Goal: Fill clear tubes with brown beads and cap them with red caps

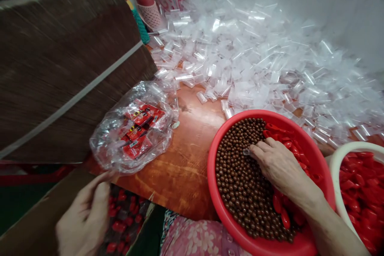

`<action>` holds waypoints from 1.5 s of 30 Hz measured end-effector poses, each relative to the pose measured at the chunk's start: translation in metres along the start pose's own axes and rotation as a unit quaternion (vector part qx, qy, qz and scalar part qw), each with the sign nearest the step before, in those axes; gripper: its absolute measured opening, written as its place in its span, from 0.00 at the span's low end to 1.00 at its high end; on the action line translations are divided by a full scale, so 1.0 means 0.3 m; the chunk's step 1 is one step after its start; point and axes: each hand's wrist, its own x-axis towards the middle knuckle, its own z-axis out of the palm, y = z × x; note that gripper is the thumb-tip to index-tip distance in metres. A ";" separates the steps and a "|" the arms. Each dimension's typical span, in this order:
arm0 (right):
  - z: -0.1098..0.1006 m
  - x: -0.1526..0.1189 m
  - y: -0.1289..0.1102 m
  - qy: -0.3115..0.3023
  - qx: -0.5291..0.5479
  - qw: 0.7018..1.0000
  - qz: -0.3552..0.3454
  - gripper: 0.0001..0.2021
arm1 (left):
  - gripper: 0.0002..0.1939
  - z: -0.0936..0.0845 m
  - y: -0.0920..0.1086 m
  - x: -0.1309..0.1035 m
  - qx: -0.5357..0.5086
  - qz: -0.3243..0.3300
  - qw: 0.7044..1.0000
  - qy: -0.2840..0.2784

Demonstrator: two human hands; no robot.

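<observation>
Hands: two – one left, one right.
Right hand (277, 164): over the red basin (212, 172), fingers clamped on one small clear tube (246, 152), its end over the brown balls.
Left hand (87, 216): above one open cardboard box (33, 224), near the bag's lower edge; blurred, so whether its fingertips meet or stand apart I cannot tell.
Basins: two, side by side – the red basin, and a white basin (336, 184) partly out of view.
Brown balls (240, 180): hundreds, in the red basin beside red plastic pieces (295, 150), too overlapped to count.
White basin's load: many red pieces (357, 196).
Bag: one clear bag (105, 144) on the tabletop (192, 160), with several overlapping red packets (142, 118).
Loose clear tubes (255, 56): hundreds, heaped across the back.
Box's load: dozens of red-and-clear items (121, 224).
Cardboard stack (69, 48): one, with one white strap (75, 102).
</observation>
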 end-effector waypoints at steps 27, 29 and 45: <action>0.029 0.074 0.024 -0.041 0.579 0.814 0.007 0.09 | 0.24 0.514 0.366 -0.059 0.030 0.348 0.906 -0.239; 0.023 0.070 0.026 -0.020 0.565 0.825 0.000 0.09 | 0.23 0.512 0.380 -0.060 0.053 0.363 0.898 -0.242; -0.039 0.047 0.014 0.003 0.553 0.833 -0.020 0.09 | 0.16 0.541 0.462 -0.007 -0.031 0.315 0.903 -0.291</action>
